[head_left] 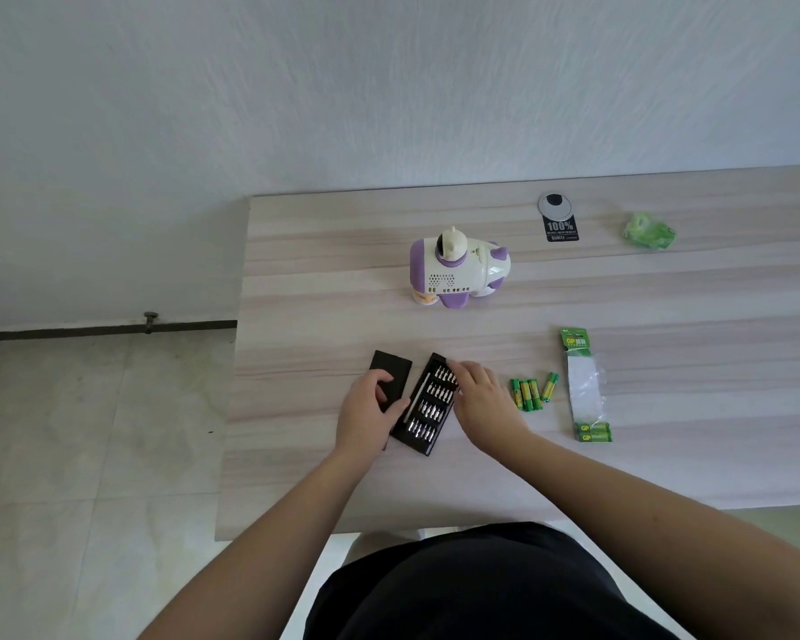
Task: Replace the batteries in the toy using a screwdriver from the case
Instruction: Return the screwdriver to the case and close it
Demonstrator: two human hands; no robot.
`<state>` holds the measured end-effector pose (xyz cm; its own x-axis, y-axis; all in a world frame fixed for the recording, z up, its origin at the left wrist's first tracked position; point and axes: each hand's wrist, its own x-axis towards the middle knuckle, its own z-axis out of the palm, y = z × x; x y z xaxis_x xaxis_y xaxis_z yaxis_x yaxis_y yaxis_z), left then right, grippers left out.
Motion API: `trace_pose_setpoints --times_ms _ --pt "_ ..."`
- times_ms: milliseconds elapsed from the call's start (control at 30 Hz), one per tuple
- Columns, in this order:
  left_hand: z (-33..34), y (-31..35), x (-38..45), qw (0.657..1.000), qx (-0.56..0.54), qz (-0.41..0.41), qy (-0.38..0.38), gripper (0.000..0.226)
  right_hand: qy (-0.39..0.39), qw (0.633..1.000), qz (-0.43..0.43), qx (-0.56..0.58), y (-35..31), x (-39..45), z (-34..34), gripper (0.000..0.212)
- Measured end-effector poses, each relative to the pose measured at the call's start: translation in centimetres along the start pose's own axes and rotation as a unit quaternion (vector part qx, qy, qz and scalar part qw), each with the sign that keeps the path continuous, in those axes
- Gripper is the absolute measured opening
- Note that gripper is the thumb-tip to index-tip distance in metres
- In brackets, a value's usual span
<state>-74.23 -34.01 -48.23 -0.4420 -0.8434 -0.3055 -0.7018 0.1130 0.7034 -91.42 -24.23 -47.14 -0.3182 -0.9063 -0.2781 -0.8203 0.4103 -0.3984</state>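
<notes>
A white and purple toy (458,270) stands on the wooden table (620,307), beyond my hands. The black screwdriver case lies open near the front edge: its tray (423,408) shows rows of silver bits and a slim screwdriver handle along the left side. The black case cover (391,369) lies just left of the tray. My left hand (368,411) grips the cover, thumb on top. My right hand (483,399) rests on the tray's right edge, fingers reaching over the upper bits. Several green loose batteries (532,391) lie right of my right hand.
A torn green battery pack (585,385) with two batteries at its lower end lies further right. A black tag with a round disc (559,219) and a crumpled green wrapper (650,230) sit at the table's far side. The table's left edge drops to a tiled floor.
</notes>
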Motion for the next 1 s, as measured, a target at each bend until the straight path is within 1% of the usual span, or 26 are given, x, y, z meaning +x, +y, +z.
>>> trace_pose_setpoints --times_ms 67,167,233,400,533,667,767,833,933,1000 --pt "-0.4 -0.5 -0.4 0.999 0.035 0.024 -0.014 0.042 -0.006 0.998 0.049 0.031 -0.1 1.2 -0.5 0.056" --pt "-0.2 -0.8 -0.9 0.995 0.080 0.038 -0.042 0.050 -0.046 0.992 0.092 0.073 -0.5 2.6 -0.9 0.058" --pt "0.3 -0.8 -1.1 0.994 0.095 0.039 -0.046 0.051 -0.073 0.989 0.104 0.080 -0.6 3.3 -0.9 0.057" --pt "1.1 -0.9 -1.1 0.991 0.126 0.035 -0.041 0.048 -0.082 0.985 0.124 0.092 -0.5 4.4 -1.0 0.050" --pt "1.4 -1.0 -1.1 0.991 0.131 0.030 -0.030 0.048 -0.115 0.977 0.153 0.090 -0.6 5.2 -1.4 0.042" --pt "1.3 -0.9 -1.0 0.987 0.155 0.035 -0.016 0.053 -0.109 0.956 0.193 0.193 -1.0 4.9 -2.7 0.035" --pt "1.2 -1.0 -1.3 0.977 0.206 0.047 0.002 0.057 -0.097 0.931 0.221 0.272 -1.2 3.8 -3.7 0.034" --pt "1.1 -1.1 -1.3 0.973 0.225 0.059 0.011 0.064 -0.089 0.923 0.234 0.292 -1.4 3.1 -4.0 0.036" --pt "0.8 -1.2 -1.0 0.973 0.221 0.068 0.012 0.087 -0.074 0.932 0.226 0.274 -1.5 2.5 -3.8 0.033" --pt "0.4 -1.4 -0.7 0.972 0.218 0.089 0.014 0.093 -0.066 0.928 0.228 0.287 -1.8 2.3 -3.8 0.030"
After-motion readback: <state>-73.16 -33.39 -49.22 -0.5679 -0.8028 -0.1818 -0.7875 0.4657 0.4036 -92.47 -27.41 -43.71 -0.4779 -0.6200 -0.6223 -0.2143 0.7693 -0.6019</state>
